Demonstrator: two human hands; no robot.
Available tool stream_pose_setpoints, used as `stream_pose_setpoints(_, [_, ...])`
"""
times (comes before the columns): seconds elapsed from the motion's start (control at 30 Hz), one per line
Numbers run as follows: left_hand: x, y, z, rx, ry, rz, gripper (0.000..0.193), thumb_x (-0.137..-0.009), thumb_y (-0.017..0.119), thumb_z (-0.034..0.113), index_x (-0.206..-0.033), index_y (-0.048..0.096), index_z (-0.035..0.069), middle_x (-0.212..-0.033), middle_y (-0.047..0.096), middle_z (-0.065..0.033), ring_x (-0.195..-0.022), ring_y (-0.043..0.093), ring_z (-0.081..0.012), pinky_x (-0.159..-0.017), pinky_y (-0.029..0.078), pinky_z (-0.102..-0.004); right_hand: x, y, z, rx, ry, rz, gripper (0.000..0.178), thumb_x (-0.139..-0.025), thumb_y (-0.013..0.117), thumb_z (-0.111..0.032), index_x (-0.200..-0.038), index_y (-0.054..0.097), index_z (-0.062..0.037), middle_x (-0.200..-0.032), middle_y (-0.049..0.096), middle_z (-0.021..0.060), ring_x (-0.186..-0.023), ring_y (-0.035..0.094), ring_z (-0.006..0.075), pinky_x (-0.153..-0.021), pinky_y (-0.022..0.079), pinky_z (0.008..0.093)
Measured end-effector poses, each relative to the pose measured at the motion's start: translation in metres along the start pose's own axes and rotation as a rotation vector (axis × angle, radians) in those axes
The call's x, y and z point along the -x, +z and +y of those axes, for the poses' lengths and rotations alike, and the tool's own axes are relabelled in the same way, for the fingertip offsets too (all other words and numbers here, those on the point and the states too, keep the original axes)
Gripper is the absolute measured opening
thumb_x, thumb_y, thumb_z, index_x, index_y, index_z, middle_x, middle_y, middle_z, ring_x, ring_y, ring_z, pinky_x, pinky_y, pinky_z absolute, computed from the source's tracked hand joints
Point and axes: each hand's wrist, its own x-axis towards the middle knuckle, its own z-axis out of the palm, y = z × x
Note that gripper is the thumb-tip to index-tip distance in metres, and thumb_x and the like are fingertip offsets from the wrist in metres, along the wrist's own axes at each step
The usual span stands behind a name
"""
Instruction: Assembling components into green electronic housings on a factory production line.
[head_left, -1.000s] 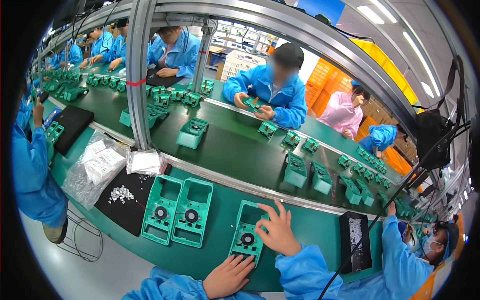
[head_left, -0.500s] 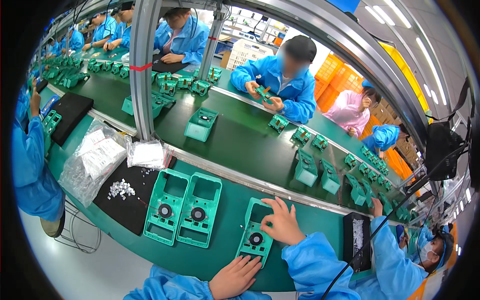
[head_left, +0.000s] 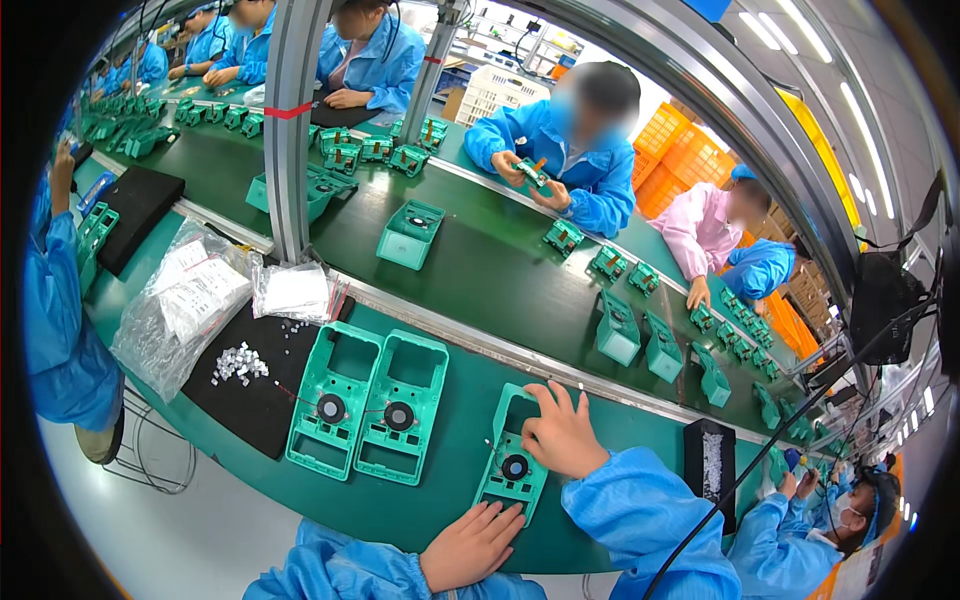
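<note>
In front of me lies a green plastic housing (head_left: 500, 445) with a round black fan (head_left: 514, 467) in it. Across its near end rests my left hand (head_left: 472, 545), fingers stretched out flat. My right hand (head_left: 563, 432) is over the housing's right side, just beyond the fan. Its thumb and index finger are pinched together while the other fingers stick up; whatever is between the tips is too small to make out. To the left, two similar housings (head_left: 335, 390) (head_left: 408, 375) lie side by side, each with a black fan.
On a black mat (head_left: 240, 400) are small white pieces (head_left: 238, 364); plastic bags (head_left: 190, 290) lie beside it. A black tray (head_left: 710, 470) of small clear pieces stands right. Beyond a metal rail, a green conveyor (head_left: 480, 290) carries housings. Co-workers sit around; a metal post (head_left: 288, 150) rises left.
My hands stay almost in place, the right still pinched beside the fan. Across the conveyor, the person in pink has lowered a hand to the parts. The co-worker at right has drawn an arm back.
</note>
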Motion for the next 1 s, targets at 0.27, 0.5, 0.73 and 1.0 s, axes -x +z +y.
stream_pose_setpoints(0.27, [-0.005,-0.005,0.0,-0.005,0.013,-0.05,0.044,-0.082,0.054,0.026,-0.119,0.047,0.003,-0.124,0.047,-0.0121,-0.108,0.046,-0.0278,-0.094,0.035,-0.0392,-0.011,-0.007,0.02,0.083,-0.129,0.151,0.024,-0.067,0.068,-0.02,-0.088,0.06,-0.0125,-0.118,0.045,0.0044,-0.118,0.037,0.0324,-0.092,0.032,0.0562])
stream_pose_setpoints(0.5, [0.004,0.004,-0.003,0.148,0.011,0.032,0.043,-0.08,0.054,0.019,-0.118,0.047,0.003,-0.124,0.045,-0.0147,-0.115,0.041,-0.0339,-0.1,0.029,-0.0429,-0.029,-0.005,0.017,0.289,-0.643,0.322,0.023,-0.074,0.052,-0.014,-0.096,0.055,-0.0196,-0.101,0.053,-0.0017,-0.104,0.048,0.023,-0.09,0.038,0.0427])
stream_pose_setpoints(0.73, [0.05,-0.106,-0.062,-0.087,-0.232,0.483,0.038,-0.056,0.059,-0.003,-0.094,0.058,0.002,-0.104,0.056,-0.0142,-0.094,0.052,-0.0314,-0.08,0.041,-0.0389,-0.046,-0.017,0.08,0.156,-0.324,0.384,0.018,-0.07,0.057,-0.015,-0.086,0.063,-0.0219,-0.075,0.057,-0.0034,-0.075,0.054,0.0188,-0.064,0.04,0.0326])
stream_pose_setpoints(1.0, [0.101,-0.158,-0.149,-0.477,-0.827,0.628,0.032,-0.066,0.058,-0.005,-0.097,0.057,0.003,-0.097,0.05,-0.0108,-0.085,0.049,-0.0307,-0.074,0.041,-0.038,-0.1,0.005,0.164,-0.22,0.794,0.276,0.026,-0.077,0.055,-0.023,-0.095,0.062,-0.0049,-0.1,0.06,0.0175,-0.096,0.055,0.0351,-0.083,0.043,0.0433])
